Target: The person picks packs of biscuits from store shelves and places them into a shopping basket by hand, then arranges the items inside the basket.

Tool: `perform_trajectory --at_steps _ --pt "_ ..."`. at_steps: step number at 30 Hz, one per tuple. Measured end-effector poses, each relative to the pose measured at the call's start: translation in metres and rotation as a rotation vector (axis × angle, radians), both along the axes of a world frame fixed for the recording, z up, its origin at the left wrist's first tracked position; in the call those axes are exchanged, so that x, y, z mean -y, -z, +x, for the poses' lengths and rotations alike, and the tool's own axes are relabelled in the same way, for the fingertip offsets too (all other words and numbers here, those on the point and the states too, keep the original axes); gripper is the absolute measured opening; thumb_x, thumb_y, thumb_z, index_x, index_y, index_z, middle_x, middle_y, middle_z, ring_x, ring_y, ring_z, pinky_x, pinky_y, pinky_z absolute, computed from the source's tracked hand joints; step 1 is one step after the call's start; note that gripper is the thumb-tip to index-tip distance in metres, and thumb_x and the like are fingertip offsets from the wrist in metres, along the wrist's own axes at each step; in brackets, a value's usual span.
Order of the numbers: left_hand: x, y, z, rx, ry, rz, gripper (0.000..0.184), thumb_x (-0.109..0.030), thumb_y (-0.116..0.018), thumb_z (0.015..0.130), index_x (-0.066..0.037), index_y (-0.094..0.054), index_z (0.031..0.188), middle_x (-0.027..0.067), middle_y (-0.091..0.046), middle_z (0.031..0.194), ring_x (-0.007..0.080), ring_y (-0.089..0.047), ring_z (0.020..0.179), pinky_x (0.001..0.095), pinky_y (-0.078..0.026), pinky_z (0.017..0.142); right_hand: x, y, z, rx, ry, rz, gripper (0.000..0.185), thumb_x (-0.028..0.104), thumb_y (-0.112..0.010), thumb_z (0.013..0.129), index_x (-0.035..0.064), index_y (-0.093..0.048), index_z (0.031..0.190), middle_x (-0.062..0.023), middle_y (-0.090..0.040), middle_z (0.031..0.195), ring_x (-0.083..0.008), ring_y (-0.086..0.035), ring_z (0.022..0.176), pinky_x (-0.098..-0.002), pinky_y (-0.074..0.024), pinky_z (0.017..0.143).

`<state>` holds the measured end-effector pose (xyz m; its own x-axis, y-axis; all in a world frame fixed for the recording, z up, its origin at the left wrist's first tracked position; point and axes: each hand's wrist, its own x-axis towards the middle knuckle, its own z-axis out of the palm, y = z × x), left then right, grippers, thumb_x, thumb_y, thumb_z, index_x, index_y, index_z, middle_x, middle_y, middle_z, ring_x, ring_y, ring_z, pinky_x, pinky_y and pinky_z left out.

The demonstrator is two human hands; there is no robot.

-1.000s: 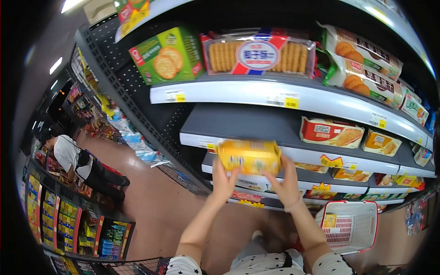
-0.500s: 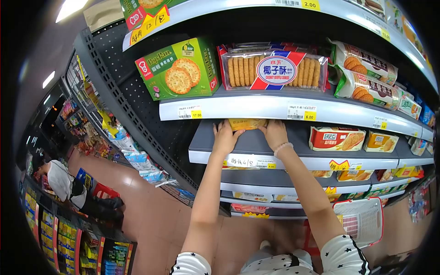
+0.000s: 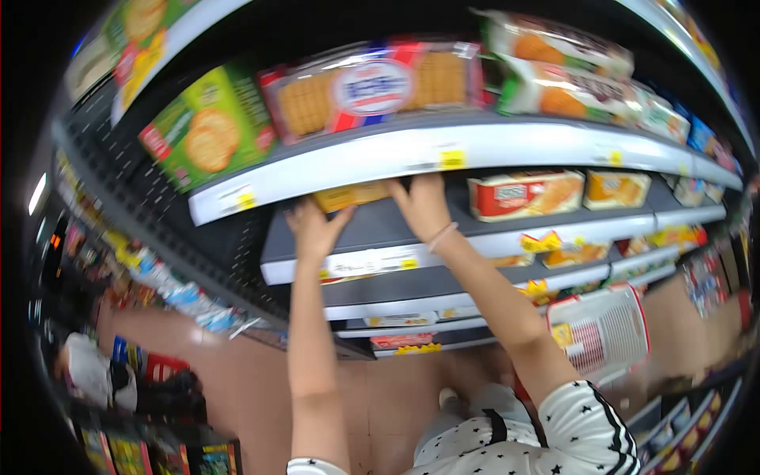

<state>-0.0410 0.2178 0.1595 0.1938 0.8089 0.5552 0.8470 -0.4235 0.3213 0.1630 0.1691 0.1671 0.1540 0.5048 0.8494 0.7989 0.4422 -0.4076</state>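
Observation:
A yellow biscuit pack [image 3: 352, 195] sits deep on the second shelf, its top hidden under the shelf above. My left hand [image 3: 317, 229] is at its left end, fingers reaching in beside it and thumb spread toward the front. At the right end, my right hand [image 3: 422, 207] has its thumb against the pack, while its fingertips are hidden beneath the upper shelf lip. Between them, the two hands grip the pack by its ends.
Above are a green cracker box [image 3: 210, 134], a coconut cookie pack [image 3: 372, 89] and biscuit packs [image 3: 566, 89]. A red biscuit pack [image 3: 526, 195] lies right of my hands. A white basket [image 3: 606, 332] stands below right. Another person [image 3: 91, 368] is at far left.
The view has turned and tilted, and the shelves appear shifted left and blurred. Both hands stay at the ends of the yellow biscuit pack, which remains on the shelf.

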Motion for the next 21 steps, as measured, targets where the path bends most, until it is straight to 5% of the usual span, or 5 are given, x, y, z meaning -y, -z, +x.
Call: perform_trajectory --at_steps 6,12,16,19,21 --pt "-0.004 -0.003 -0.001 0.474 0.171 0.047 0.063 -0.035 -0.059 0.084 0.009 -0.039 0.124 0.0244 -0.044 0.125 0.0338 -0.039 0.119 0.0392 -0.023 0.104 0.183 0.04 0.06 -0.152 -0.33 -0.075 0.027 0.014 -0.062 0.08 0.0036 -0.056 0.103 -0.0138 -0.057 0.094 -0.0327 -0.053 0.09 -0.0401 -0.0413 0.08" --pt "-0.004 0.004 -0.007 0.498 0.068 0.173 0.051 -0.024 -0.059 0.085 0.01 -0.043 0.12 0.0226 -0.045 0.124 0.0317 -0.043 0.113 0.0392 -0.028 0.099 0.328 0.226 0.171 -0.542 0.408 -0.536 0.021 0.017 -0.058 0.083 0.0003 -0.056 0.096 -0.0151 -0.059 0.089 -0.0317 -0.056 0.084 -0.0387 -0.0432 0.077" --pt "0.081 -0.002 0.045 0.208 -0.2 1.031 0.044 -0.027 -0.06 0.084 0.004 -0.052 0.115 0.022 -0.042 0.127 0.0344 -0.036 0.121 0.0477 -0.025 0.101 0.403 0.376 0.272 -0.541 0.899 -0.925 0.037 0.028 -0.06 0.082 -0.0009 -0.053 0.104 -0.0204 -0.055 0.105 -0.0339 -0.049 0.102 -0.0414 -0.0396 0.087" --pt "0.154 0.107 0.111 0.279 0.22 0.54 0.073 -0.039 -0.051 0.088 -0.003 -0.013 0.139 0.0226 -0.02 0.14 0.0334 -0.027 0.128 0.049 -0.025 0.102 0.42 0.405 0.314 -0.831 0.965 -1.244 0.048 0.032 -0.066 0.076 -0.0005 -0.053 0.109 -0.0205 -0.052 0.112 -0.0362 -0.044 0.109 -0.0412 -0.037 0.093" --pt "0.226 0.206 0.188 -0.061 0.196 0.506 0.058 -0.031 -0.062 0.078 -0.001 -0.043 0.124 0.0226 -0.043 0.124 0.0354 -0.046 0.11 0.0512 -0.042 0.086 0.422 0.431 0.333 -0.882 0.935 -1.201 0.052 0.033 -0.068 0.074 -0.0003 -0.052 0.111 -0.0204 -0.052 0.112 -0.0362 -0.045 0.109 -0.0408 -0.0365 0.094"
